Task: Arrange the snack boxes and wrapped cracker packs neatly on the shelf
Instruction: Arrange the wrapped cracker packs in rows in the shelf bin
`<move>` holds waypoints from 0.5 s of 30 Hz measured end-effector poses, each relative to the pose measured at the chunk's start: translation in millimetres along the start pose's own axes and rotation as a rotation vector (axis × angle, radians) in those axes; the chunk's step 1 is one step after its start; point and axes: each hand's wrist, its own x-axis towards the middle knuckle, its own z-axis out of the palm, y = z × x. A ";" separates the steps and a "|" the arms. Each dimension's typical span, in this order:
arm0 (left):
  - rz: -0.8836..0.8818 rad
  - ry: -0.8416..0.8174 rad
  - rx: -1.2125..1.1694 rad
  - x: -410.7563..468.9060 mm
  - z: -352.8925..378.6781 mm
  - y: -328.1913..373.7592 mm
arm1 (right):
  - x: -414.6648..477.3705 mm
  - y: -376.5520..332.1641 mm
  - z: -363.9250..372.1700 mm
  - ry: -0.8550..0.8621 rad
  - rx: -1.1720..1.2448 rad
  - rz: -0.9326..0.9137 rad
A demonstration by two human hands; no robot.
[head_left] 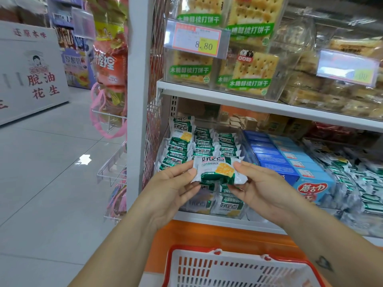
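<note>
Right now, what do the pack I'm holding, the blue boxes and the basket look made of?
The pack looks like thin glossy plastic film: it shines and its ends are crimped. The blue boxes look like printed cardboard, with flat faces and sharp edges. The basket seems hard moulded plastic, white slotted walls under a red rim.

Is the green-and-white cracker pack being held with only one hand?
No: the left hand and the right hand each pinch one end of the cracker pack.

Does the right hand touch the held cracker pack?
Touching. Head view: the right hand pinches the green-and-white wrapped cracker pack at its right end.
</note>
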 end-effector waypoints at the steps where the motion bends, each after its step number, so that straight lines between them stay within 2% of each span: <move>1: 0.015 0.011 0.047 -0.1 -0.7 -0.4 | 0.4 1.3 -1.4 -0.012 -0.057 -0.019; 4: 0.154 0.065 0.420 -1.1 -3.5 -2.1 | 0.4 1.4 -6.0 -0.039 -0.305 -0.082; 6: 0.244 0.071 0.562 -1.4 -4.2 -3.3 | -1.9 -1.9 -8.0 -0.036 -0.580 -0.217; 8: 0.295 0.091 0.583 -0.2 -4.1 -5.1 | -7.1 -6.4 -6.6 0.021 -0.815 -0.397; 10: 0.312 0.102 0.558 -0.1 -1.7 -7.0 | -12.8 -9.1 -2.9 0.022 -0.874 -0.506; 13: 0.270 0.075 0.399 -3.0 2.6 -5.3 | -18.1 -10.9 -0.3 -0.014 -0.817 -0.509; 15: 0.301 0.076 0.403 -5.3 3.3 -5.2 | -16.6 -10.4 -2.4 -0.022 -0.824 -0.458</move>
